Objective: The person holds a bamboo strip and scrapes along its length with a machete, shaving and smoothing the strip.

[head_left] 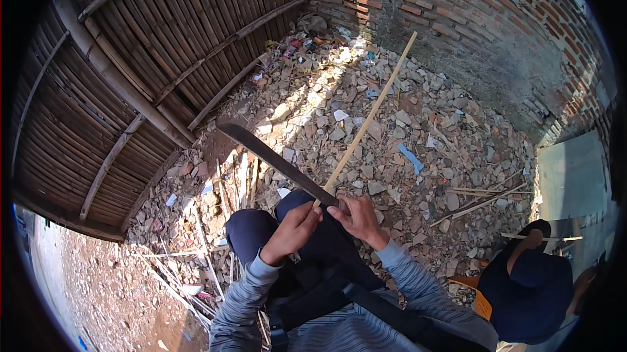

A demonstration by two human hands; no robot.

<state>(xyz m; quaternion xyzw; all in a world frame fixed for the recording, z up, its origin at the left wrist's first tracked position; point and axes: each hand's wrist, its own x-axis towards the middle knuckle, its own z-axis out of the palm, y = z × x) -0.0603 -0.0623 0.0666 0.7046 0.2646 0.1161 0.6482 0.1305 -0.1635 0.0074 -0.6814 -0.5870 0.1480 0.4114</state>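
Note:
My right hand (359, 219) is closed around the handle end of a machete, thumb near the base of the blade. The long dark blade (271, 159) slants up and to the left, its tip hooked. In my closed left hand (292, 231) is the near end of a long, pale bamboo strip (373, 110). The strip reaches away, up and to the right, over the rubble. Blade and strip cross just in front of my hands, close together or touching. Both hands are near each other above my dark-clothed knees (251, 229).
A bamboo-slat wall (196, 25) stands at the left, a brick wall (457, 12) behind. Rubble (392, 176) covers the ground. Cut strips (199, 241) lie left of my legs, more sticks (483, 195) to the right. Another person (532, 287) sits at the lower right near an orange chair (482, 303).

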